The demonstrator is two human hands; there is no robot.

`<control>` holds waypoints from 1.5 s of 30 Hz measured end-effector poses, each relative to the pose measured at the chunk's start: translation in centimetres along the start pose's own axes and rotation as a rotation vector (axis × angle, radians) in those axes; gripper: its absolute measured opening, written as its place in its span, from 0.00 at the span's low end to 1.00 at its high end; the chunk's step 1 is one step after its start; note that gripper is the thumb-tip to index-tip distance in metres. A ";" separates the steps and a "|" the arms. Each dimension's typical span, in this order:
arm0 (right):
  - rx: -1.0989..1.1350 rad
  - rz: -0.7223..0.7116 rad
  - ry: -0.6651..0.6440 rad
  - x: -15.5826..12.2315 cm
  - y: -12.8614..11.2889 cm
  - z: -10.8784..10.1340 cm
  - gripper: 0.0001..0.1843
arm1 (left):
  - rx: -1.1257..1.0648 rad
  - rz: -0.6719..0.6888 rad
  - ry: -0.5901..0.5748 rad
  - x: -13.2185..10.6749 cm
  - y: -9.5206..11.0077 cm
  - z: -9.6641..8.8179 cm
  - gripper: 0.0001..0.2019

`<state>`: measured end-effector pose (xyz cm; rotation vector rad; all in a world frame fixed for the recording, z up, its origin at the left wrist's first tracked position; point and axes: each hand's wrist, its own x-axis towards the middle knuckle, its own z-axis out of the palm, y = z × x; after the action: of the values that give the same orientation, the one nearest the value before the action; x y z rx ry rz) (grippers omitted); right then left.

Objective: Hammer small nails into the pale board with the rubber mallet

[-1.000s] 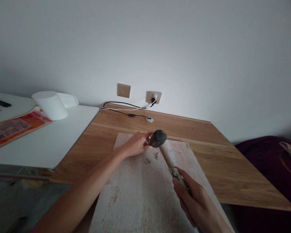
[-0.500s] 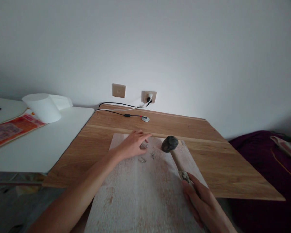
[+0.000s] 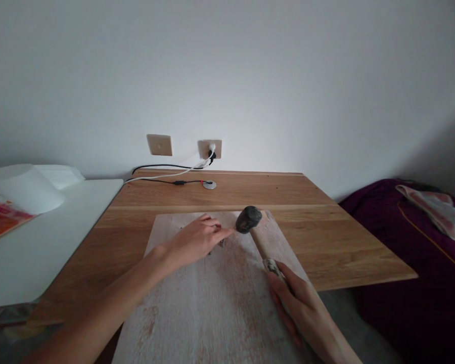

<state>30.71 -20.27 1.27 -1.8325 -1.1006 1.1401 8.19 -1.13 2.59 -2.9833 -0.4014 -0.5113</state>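
One blunt, dark-headed, wooden-handled mallet

Black-headed, pale-wood-handled mallet over whitewashed wooden board
Slants head-forward, just right of small grey metal pieces lying partly hidden.

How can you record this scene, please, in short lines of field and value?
Left hand: over board, beside small metal pieces; grip unclear
Right hand: closed around mallet
Mallet: dark head; contact with board unclear
Board: whitish, far end on wooden desk
Wall: socket with plugs
Left side: roll on white table
Right side: purple cloth
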 end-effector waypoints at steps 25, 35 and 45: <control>0.052 0.002 -0.021 0.4 0.3 0.0 0.32 | -0.447 -0.429 0.125 1.2 -2.3 2.1 0.08; 0.066 0.018 -0.009 0.0 0.0 0.0 0.30 | -0.280 -0.310 0.161 1.1 -2.3 2.8 0.05; 0.062 0.043 0.023 0.1 0.1 0.2 0.36 | -0.225 -0.219 0.209 0.8 -2.4 3.3 0.04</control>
<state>30.56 -20.18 1.03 -1.8242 -1.0066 1.1621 9.29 1.84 -0.14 -3.0674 -0.6969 -0.9387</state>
